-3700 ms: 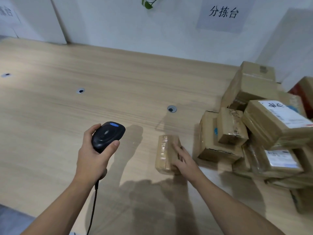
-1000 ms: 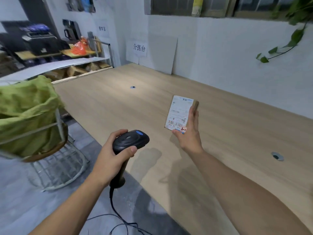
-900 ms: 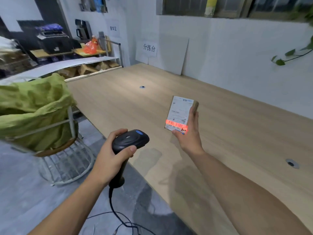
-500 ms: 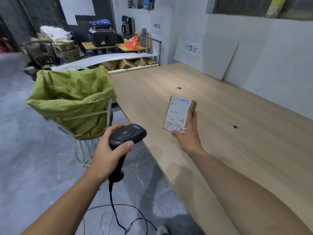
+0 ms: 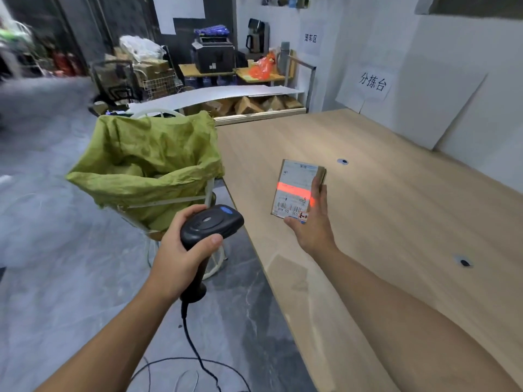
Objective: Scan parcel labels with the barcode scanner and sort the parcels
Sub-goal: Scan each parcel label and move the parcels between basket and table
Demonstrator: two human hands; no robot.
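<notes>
Grips the parcel (image 5: 297, 190) upright in the right hand (image 5: 314, 224), thumb under its lower corner and fingers curled up its right side, above the near edge of the table (image 5: 368, 222); clasps the scanner (image 5: 210, 226) by its handle in the left hand (image 5: 181, 256), low and left of the parcel, near the green sack (image 5: 147, 165). Shows a red scan band across the middle of the label (image 5: 294, 176), spilling onto a finger, absent half a second ago. Reads "05 A68" by the barcode at the label's foot and "分拣台" on the wall sign (image 5: 372, 82); finer print too blurred.
</notes>
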